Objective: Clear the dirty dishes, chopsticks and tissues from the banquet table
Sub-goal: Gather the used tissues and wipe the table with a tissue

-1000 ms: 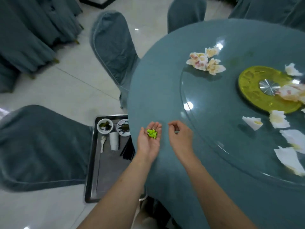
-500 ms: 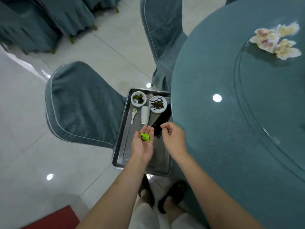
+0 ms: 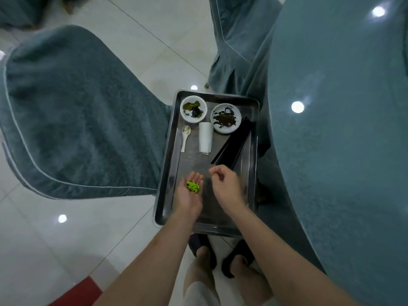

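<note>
Two hands [image 3: 207, 188] over tray [image 3: 164, 173], green bits [image 3: 193, 187] in left palm

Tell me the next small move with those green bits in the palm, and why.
Probably tip the left hand so the green bits drop onto the tray. The palm lies open and flat above its bare near part, clear of the bowls, cup and chopsticks.

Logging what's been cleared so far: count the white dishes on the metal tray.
2. A small bowl sits at the tray's far left corner; a saucer with dark residue lies just right of it, beside the black chopsticks. None seems hidden.
</note>
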The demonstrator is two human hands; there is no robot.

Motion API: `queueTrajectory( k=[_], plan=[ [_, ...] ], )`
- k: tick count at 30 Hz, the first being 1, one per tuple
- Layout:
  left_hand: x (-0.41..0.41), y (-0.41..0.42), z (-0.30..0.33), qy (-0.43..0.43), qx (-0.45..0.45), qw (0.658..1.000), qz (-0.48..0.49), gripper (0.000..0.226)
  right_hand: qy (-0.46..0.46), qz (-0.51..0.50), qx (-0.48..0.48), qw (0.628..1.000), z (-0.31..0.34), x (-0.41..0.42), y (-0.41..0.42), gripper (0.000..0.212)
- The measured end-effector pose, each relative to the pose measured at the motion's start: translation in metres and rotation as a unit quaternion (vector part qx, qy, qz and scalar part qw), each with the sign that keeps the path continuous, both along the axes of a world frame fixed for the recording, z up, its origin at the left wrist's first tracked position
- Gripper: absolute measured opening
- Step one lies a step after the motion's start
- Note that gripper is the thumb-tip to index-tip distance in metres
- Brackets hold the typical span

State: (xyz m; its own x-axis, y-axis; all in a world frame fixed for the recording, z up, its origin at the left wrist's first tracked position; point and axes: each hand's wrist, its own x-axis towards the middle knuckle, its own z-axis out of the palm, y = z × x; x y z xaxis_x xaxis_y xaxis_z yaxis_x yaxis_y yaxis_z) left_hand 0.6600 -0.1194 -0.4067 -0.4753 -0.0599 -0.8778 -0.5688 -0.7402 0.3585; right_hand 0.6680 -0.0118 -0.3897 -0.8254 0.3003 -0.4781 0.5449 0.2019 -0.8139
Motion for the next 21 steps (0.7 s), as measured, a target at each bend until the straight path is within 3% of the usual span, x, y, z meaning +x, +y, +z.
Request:
queueTrajectory(
  k=[10,16,21],
  plan=[
    [-0.047,-0.038,-0.144,-0.001,-0.078,0.997,0.010,0.041,-0.028,0.009,0.023,0.999,-0.141,-0.026,-0.033,0.022],
    [-0.070,-0.042,-0.184,0.025,-0.150,0.988,0.012,0.023,-0.023,-0.014,0.003,1.000,-0.175,-0.047,-0.042,0.025],
    [-0.060,-0.037,-0.192,0.058,-0.201,0.977,-0.035,0.027,-0.032,-0.004,0.002,0.999,-0.189,-0.056,-0.050,0.024]
  ],
)
